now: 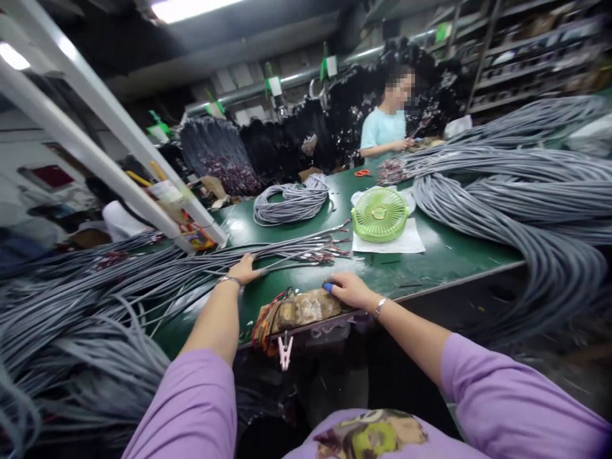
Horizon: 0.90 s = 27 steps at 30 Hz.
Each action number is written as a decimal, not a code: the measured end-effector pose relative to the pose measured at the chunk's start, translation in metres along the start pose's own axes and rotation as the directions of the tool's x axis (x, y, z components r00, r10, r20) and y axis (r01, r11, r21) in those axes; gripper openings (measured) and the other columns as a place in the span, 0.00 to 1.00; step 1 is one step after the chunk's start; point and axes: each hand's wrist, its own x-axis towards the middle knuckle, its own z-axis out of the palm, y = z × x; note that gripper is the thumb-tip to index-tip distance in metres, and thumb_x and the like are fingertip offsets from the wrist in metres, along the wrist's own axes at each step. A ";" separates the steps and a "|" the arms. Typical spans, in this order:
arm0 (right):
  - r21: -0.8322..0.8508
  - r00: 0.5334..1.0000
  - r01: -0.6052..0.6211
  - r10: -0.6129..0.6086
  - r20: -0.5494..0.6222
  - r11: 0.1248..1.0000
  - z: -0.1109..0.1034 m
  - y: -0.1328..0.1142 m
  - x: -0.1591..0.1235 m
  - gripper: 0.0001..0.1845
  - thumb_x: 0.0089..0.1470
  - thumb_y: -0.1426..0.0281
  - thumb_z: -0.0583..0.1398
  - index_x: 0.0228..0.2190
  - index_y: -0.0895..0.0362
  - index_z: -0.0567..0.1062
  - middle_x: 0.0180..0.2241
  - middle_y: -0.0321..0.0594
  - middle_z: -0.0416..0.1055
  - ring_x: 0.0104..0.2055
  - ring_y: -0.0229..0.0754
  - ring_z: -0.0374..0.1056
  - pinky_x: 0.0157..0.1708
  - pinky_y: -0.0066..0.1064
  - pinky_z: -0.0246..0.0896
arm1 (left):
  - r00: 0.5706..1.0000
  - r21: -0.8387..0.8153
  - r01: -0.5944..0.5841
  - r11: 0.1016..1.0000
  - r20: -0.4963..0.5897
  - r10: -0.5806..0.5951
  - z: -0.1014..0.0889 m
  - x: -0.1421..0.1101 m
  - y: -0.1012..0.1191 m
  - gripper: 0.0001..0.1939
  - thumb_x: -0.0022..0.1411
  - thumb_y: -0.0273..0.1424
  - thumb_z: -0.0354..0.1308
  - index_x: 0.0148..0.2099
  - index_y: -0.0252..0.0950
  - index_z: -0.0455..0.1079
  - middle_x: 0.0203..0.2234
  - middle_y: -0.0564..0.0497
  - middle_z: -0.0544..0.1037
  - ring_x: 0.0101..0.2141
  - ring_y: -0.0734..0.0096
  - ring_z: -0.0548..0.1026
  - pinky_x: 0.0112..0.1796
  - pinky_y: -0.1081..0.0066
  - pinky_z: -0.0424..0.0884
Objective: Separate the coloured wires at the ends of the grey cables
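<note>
My left hand (245,271) is closed at the near edge of a bundle of grey cables (291,247) on the green table. A single grey cable runs out to the right from its dark-covered fingertip. The stripped ends of the bundle show red and white wires. My right hand (352,291) is over the right end of a worn tan block (310,307) at the table's front edge. Its fingers are curled together, one with a blue fingertip cover; what they hold, if anything, is too small to tell. Red and black wires (273,309) lie at the block's left end.
A green fan (380,215) stands on white paper, with a coiled cable bundle (291,201) behind. Large cable heaps (526,185) cover the right; more (71,331) fill the left. White posts (119,127) rise at left. A pink clip (285,352) hangs below the edge. A co-worker (385,131) works across the table.
</note>
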 end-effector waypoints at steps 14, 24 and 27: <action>0.016 0.999 0.028 -0.029 0.024 0.999 -0.004 -0.003 -0.003 0.11 0.56 0.66 0.56 0.26 0.56 0.73 0.26 0.37 0.71 0.28 0.38 0.63 0.28 0.28 0.51 | 0.977 0.007 0.180 0.984 -0.119 -0.177 0.022 -0.018 0.008 0.43 0.56 0.58 0.47 0.59 0.25 0.61 0.55 0.30 0.67 0.55 0.42 0.67 0.53 0.57 0.62; 0.024 0.999 0.040 -0.041 0.023 0.999 -0.001 0.006 -0.001 0.13 0.56 0.63 0.55 0.24 0.56 0.70 0.25 0.37 0.70 0.27 0.40 0.62 0.28 0.30 0.51 | 0.987 0.016 0.163 0.986 0.009 -0.163 0.005 -0.005 0.002 0.49 0.50 0.62 0.50 0.63 0.30 0.58 0.57 0.33 0.68 0.55 0.45 0.68 0.50 0.61 0.63; 0.000 1.000 0.018 -0.018 0.020 1.000 -0.002 0.005 -0.001 0.15 0.56 0.61 0.55 0.21 0.55 0.67 0.22 0.36 0.67 0.25 0.39 0.59 0.27 0.30 0.49 | 0.986 0.046 0.167 0.985 0.011 -0.168 0.003 -0.003 0.004 0.48 0.49 0.63 0.49 0.59 0.28 0.62 0.54 0.30 0.70 0.53 0.43 0.70 0.48 0.60 0.64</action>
